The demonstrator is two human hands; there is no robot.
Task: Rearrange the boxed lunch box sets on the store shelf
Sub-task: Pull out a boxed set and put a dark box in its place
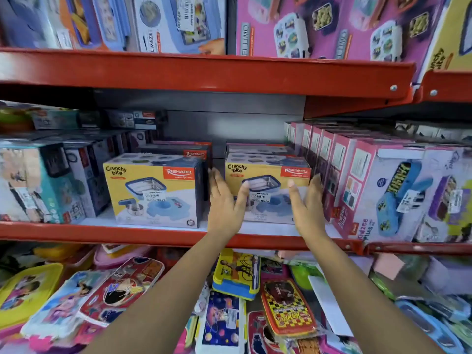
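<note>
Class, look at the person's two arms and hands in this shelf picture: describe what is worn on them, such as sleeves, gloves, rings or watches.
Nothing is worn that the picture shows. The left hand and right hand are bare, with no gloves, and no rings can be made out. Both forearms are uncovered down to the frame's lower edge: no sleeve, watch or bracelet is in view. The thumbnails look short and plain.

I note the box between both hands' grip is yellow and white, with a red brand panel and blue lunch ware printed. Left of the grip, its twin box matches. Right of it, pink cartons. Shelf edge red.
</note>
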